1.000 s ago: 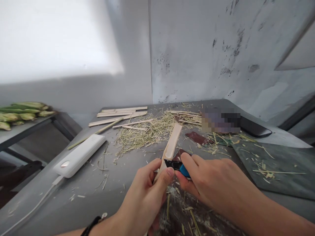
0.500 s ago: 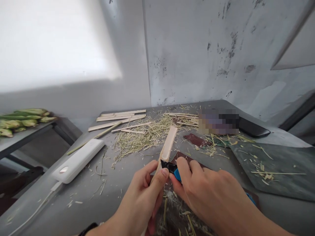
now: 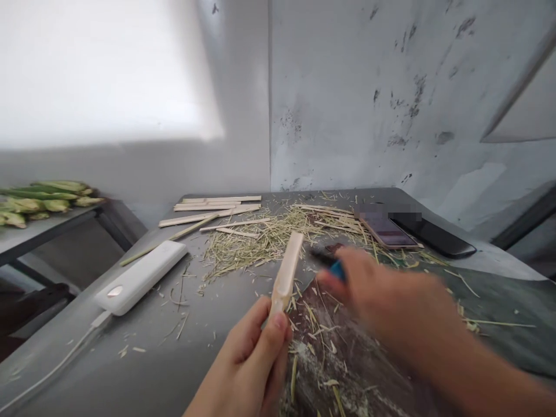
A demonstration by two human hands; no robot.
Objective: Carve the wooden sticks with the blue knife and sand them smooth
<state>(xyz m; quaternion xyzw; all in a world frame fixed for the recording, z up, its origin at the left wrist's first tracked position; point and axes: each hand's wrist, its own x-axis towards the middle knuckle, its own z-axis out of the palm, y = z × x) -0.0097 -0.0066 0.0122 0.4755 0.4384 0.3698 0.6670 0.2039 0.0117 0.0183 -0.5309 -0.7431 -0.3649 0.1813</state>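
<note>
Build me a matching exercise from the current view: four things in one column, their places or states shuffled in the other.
1. Pale flat bamboo strip nearest the camera
2. Blue-and-black cutter
3. White rounded rectangular device
4. Green-and-pale elongated plant pieces

A. On the dark-framed side stand, far left
B. In the right hand, motion-blurred
C. Lying on the grey tabletop, cable plugged in
D. In the left hand

Pairs: 1-D, 2-B, 3-C, 4-A

I have the pale strip [image 3: 290,263] raised above the desk [image 3: 174,359], gripped at its near end, the free end slanting toward the far edge. Its face looks shallowly hollowed, ridged near the grip. Right of it, apart, my feed shows the blue-and-black cutter [image 3: 328,262] held, too blurred to read the blade.
</note>
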